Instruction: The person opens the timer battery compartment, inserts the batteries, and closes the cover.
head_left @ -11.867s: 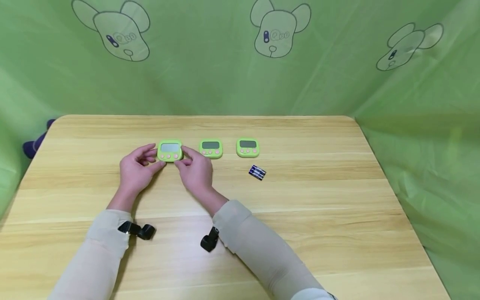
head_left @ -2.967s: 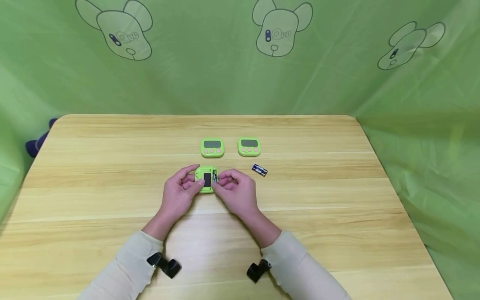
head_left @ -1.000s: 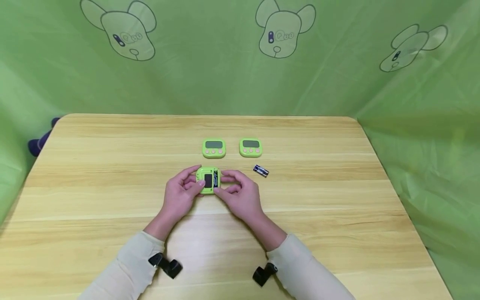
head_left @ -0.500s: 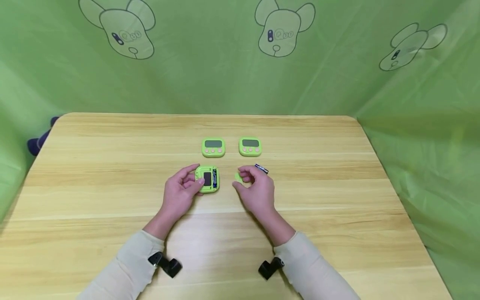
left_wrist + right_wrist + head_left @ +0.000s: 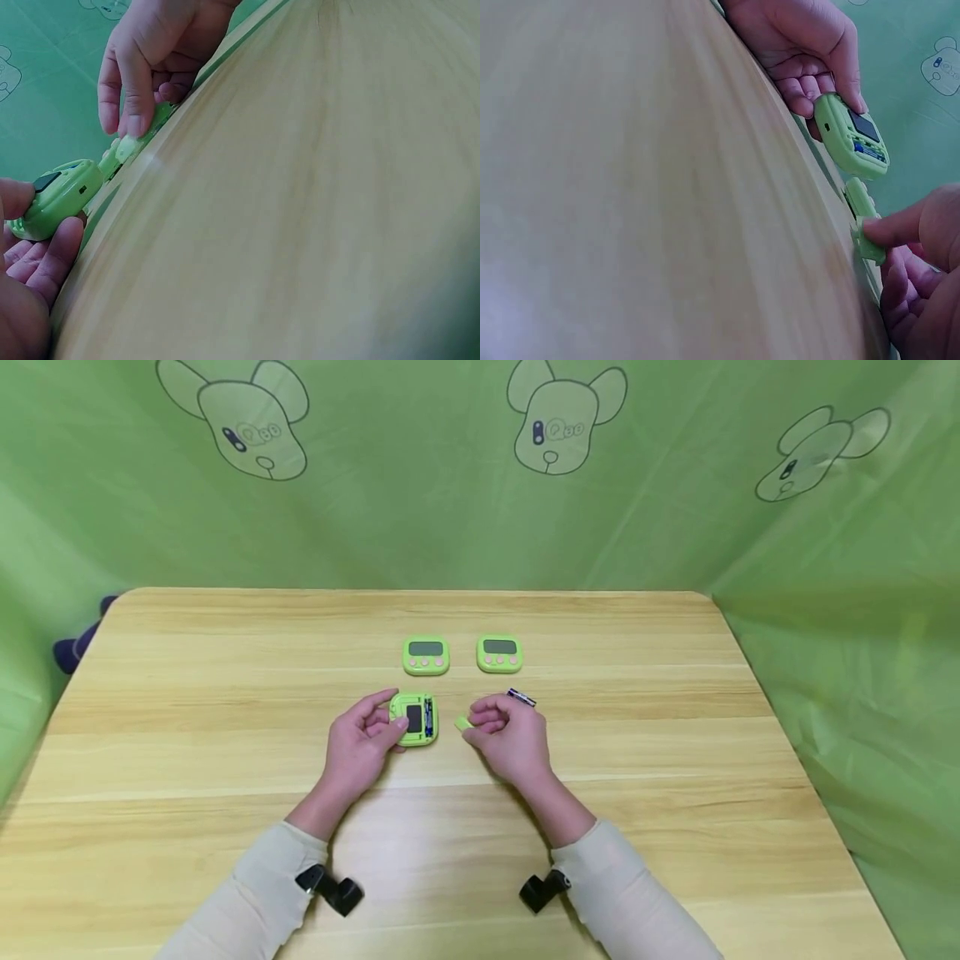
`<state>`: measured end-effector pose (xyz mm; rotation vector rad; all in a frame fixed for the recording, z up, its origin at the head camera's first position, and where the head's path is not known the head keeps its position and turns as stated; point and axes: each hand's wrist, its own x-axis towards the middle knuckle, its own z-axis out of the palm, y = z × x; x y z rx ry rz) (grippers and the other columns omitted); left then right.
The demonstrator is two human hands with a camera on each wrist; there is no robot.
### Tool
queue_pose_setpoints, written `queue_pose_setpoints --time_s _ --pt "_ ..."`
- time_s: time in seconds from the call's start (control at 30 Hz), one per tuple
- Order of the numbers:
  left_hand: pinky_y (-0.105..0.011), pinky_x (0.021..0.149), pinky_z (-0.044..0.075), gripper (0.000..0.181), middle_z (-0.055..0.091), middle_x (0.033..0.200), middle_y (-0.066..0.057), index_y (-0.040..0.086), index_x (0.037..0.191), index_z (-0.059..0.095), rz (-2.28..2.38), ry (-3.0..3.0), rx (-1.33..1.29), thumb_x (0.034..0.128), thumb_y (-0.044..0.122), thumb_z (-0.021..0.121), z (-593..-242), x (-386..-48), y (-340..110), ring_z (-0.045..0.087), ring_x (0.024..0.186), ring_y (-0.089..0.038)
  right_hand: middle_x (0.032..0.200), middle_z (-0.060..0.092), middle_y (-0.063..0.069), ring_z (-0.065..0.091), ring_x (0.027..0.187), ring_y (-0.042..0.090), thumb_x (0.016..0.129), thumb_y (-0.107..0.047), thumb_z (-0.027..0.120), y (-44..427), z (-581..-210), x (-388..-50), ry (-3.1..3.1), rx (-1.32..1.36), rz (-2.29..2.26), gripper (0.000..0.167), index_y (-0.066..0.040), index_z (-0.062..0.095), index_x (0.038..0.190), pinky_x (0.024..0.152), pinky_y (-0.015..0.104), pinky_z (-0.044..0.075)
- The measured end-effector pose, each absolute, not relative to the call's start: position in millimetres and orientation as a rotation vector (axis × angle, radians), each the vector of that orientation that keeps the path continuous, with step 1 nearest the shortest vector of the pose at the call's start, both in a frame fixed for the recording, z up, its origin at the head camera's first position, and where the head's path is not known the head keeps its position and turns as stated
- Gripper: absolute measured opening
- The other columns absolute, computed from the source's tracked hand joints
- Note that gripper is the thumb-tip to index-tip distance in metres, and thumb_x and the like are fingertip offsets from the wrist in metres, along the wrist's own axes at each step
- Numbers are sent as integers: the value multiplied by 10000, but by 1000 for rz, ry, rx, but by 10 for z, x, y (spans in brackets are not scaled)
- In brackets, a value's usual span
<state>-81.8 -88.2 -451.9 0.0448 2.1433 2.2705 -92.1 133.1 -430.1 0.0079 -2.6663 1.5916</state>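
Note:
My left hand [image 5: 358,747] grips a light-green digital timer [image 5: 416,717] with its back facing up, the thumb lying over the back. A slim blue battery [image 5: 429,717] lies in the uncovered slot on the timer's right side, seen also in the right wrist view as a blue battery [image 5: 868,151]. To the right, apart from the timer, my right hand [image 5: 517,739] pinches a small green battery cover [image 5: 462,724] between thumb and fingers. In the right wrist view this cover [image 5: 870,251] is tilted. Behind the right hand lie dark-blue batteries [image 5: 522,697], partly hidden by it.
Two more green timers, one on the left [image 5: 426,656] and one on the right [image 5: 499,654], lie face up farther back. They rest on a wooden table [image 5: 225,635]. A green curtain [image 5: 420,510] hangs behind and beside it.
The leftmost timer was brought nearer and turned over, and a battery now lies in its slot. My right hand moved right off the timer, and the cover it holds has since tilted.

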Motion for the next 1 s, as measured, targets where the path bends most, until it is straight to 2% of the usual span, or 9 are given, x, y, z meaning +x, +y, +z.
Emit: queue_pose_setpoints --time_s 0.17,0.37,0.57,0.77,1.0 --pt "-367 630 604 453 653 902 -237 -45 1350 560 2278 2141 53 911 -56 673 -4519 -812 -881 670 678 -187 776 678 8 627 703 170 756 16 854 1317 -4302 -905 -2643 84 1642 206 -59 710 884 646 270 559" --pt "-368 626 604 452 647 889 -232 -42 1348 565 2286 2137 68 909 -68 670 -4513 -811 -883 660 666 -186 867 665 85 621 774 221 823 53 785 1293 -4334 -917 -2513 191 1831 160 5 711 956 690 262 562" --pt "-374 629 606 455 645 887 -235 -47 1348 562 2291 2136 86 907 -73 669 -4521 -814 -885 662 671 -185 931 647 175 644 808 252 843 89 744 1215 -4301 -926 -2382 165 2126 194 68 667 1020 735 293 589" --pt "-370 627 606 454 655 901 -233 -48 1348 561 2286 2139 103 907 -77 667 -4525 -817 -893 671 684 -177 917 668 166 681 760 195 838 83 754 1145 -4335 -969 -2323 59 2316 266 74 661 1086 729 382 605" --pt "-347 607 603 445 662 904 -242 -55 1339 568 2298 2126 120 906 -94 659 -4522 -813 -904 680 695 -163 891 681 170 665 721 177 816 23 807 1071 -4320 -981 -2369 78 2224 233 57 710 1025 679 289 596"
